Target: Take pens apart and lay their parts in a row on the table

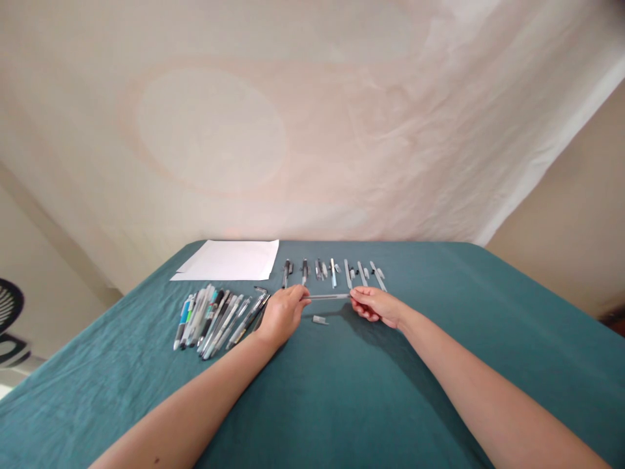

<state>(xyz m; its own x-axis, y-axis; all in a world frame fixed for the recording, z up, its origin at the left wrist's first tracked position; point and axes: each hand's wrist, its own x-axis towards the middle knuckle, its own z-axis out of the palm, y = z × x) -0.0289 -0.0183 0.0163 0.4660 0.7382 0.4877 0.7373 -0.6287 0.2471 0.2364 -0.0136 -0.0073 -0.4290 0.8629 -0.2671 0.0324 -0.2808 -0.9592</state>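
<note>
Left hand point(283, 314): it's pinching one end of a slim pen point(328, 297).
Right hand point(375, 305): it's gripping the other end, the pen spanning between both.
Loose cap point(320, 320): it's lying between the hands on the tabletop point(322, 391).
Pen pile point(215, 320): it's spreading beside the left hand.
Pen row point(347, 273): it's running beyond both hands.

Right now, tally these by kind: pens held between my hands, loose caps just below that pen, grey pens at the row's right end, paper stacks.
Held pen: 1
Loose cap: 1
Grey pens at right: 3
Paper stack: 1
Total: 6
</note>
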